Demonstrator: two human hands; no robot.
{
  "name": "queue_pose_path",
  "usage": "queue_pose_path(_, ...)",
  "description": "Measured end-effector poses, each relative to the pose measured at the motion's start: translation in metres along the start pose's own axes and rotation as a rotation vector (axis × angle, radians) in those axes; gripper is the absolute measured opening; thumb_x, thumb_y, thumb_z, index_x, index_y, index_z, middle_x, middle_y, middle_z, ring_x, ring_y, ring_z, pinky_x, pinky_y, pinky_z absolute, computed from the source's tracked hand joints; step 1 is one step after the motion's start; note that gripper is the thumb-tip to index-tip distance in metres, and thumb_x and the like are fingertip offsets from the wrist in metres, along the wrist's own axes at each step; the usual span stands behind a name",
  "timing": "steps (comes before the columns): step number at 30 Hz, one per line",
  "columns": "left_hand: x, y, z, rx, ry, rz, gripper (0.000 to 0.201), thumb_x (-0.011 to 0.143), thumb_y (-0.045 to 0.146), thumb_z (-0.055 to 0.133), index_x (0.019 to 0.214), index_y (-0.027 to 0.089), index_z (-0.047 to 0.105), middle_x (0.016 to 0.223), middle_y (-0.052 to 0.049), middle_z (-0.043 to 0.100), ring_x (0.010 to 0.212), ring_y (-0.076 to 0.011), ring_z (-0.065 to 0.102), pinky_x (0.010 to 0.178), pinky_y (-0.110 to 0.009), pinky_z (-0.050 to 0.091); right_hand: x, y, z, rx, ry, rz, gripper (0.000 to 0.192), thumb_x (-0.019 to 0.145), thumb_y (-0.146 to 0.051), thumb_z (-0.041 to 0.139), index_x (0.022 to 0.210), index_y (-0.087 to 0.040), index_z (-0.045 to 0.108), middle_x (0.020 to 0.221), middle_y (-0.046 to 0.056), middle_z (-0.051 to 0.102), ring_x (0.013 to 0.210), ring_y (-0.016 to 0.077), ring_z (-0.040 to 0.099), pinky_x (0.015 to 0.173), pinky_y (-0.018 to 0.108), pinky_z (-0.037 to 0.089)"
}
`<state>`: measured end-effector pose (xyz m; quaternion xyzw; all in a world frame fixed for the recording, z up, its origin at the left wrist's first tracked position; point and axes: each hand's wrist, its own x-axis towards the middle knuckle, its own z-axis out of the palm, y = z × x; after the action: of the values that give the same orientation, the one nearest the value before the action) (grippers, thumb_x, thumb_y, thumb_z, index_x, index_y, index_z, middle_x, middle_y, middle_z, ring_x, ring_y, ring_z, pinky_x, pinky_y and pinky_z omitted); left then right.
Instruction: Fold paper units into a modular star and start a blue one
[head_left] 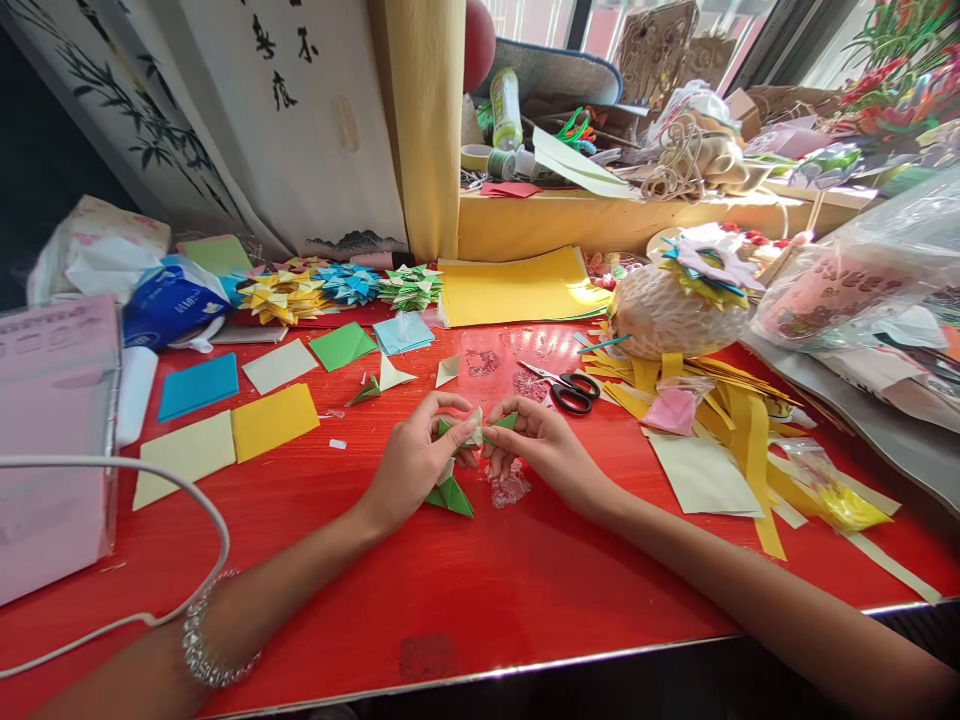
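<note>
Clearly mid-assembly: joining folded paper units above the red bench (pixel 450 590), just in front of the scissors (pixel 564 388). Left hand (pixel 411 462) curling closed around a green-and-cream folded piece (pixel 451 492), its green point poking out below the palm and resting near the bench. Right hand (pixel 538 440) pinching a second small green unit (pixel 501 424) between thumb and fingertips, tip touching the piece in the left hand. Judging by the pose, slotting one flap into another's pocket, not yet seated. Probably calling next for a steady push along the fold, keeping the pocket open without crushing it. Lying ready to the left: loose folded units (pixel 384 380), flat coloured squares (pixel 274 420), and finished paper stars (pixel 346 283) further back.
</note>
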<state>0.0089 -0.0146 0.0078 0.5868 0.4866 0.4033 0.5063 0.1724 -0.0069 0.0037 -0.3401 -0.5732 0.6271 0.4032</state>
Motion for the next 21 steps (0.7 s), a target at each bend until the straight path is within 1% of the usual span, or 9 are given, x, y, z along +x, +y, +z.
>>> queue_pose_path(3, 0.0, 0.001, 0.001, -0.016, 0.015, 0.002, 0.026, 0.078, 0.039, 0.053, 0.097, 0.021, 0.048, 0.064, 0.0, 0.061, 0.044, -0.0093, 0.053, 0.037, -0.017, 0.032, 0.001, 0.001, 0.001, 0.01, 0.019, 0.003, 0.023, 0.079, -0.034, 0.056, 0.091, -0.019, 0.044, 0.056, -0.003, 0.06, 0.051, 0.0127, 0.061, 0.048, 0.021, 0.046)
queue_pose_path(5, 0.001, 0.002, 0.0, -0.051, 0.038, -0.004, 0.026, 0.078, 0.039, 0.053, 0.096, 0.021, 0.047, 0.066, 0.0, 0.061, 0.051, -0.0116, 0.058, 0.038, -0.017, 0.034, 0.003, 0.001, -0.001, 0.002, 0.027, 0.046, 0.022, 0.08, -0.035, 0.054, 0.091, -0.018, 0.045, 0.058, -0.002, 0.06, 0.051, 0.0126, 0.061, 0.047, 0.021, 0.046)
queue_pose_path(7, 0.001, 0.003, 0.0, -0.07, 0.075, -0.008, 0.026, 0.077, 0.039, 0.054, 0.095, 0.021, 0.047, 0.067, 0.001, 0.061, 0.057, -0.0135, 0.061, 0.041, -0.017, 0.038, 0.004, -0.001, -0.004, -0.019, 0.013, 0.103, 0.022, 0.081, -0.037, 0.052, 0.081, -0.016, 0.048, 0.059, -0.001, 0.061, 0.048, 0.0112, 0.059, 0.046, 0.021, 0.045)
queue_pose_path(9, 0.002, 0.003, 0.0, -0.076, 0.106, -0.008, 0.026, 0.077, 0.039, 0.055, 0.093, 0.021, 0.048, 0.069, 0.001, 0.061, 0.059, -0.014, 0.062, 0.046, -0.018, 0.043, 0.005, -0.002, -0.005, -0.043, -0.003, 0.131, 0.026, 0.081, -0.038, 0.051, 0.07, -0.015, 0.048, 0.057, 0.0, 0.06, 0.044, 0.0093, 0.055, 0.044, 0.02, 0.043)
queue_pose_path(11, 0.001, 0.003, 0.0, -0.081, 0.119, -0.01, 0.025, 0.076, 0.038, 0.056, 0.093, 0.021, 0.048, 0.07, 0.001, 0.062, 0.061, -0.0143, 0.063, 0.054, -0.021, 0.047, 0.005, -0.003, -0.004, -0.043, 0.003, 0.12, 0.027, 0.08, -0.036, 0.052, 0.066, -0.015, 0.047, 0.054, -0.001, 0.058, 0.041, 0.0084, 0.052, 0.041, 0.019, 0.041)
queue_pose_path(13, 0.001, 0.002, 0.0, -0.086, 0.123, -0.013, 0.025, 0.076, 0.038, 0.056, 0.093, 0.02, 0.049, 0.07, 0.001, 0.063, 0.062, -0.015, 0.064, 0.058, -0.024, 0.048, 0.004, -0.002, -0.002, -0.023, 0.024, 0.1, 0.025, 0.08, -0.035, 0.053, 0.066, -0.015, 0.047, 0.055, -0.001, 0.058, 0.041, 0.0083, 0.052, 0.04, 0.019, 0.04)
queue_pose_path(21, -0.004, 0.003, 0.005, -0.07, 0.161, 0.006, 0.024, 0.077, 0.038, 0.055, 0.093, 0.02, 0.05, 0.07, 0.001, 0.063, 0.066, -0.0158, 0.065, 0.061, -0.024, 0.049, 0.0, 0.006, 0.007, 0.045, 0.073, 0.04, 0.025, 0.082, -0.034, 0.051, 0.066, -0.014, 0.047, 0.056, -0.001, 0.058, 0.041, 0.0075, 0.053, 0.04, 0.018, 0.039)
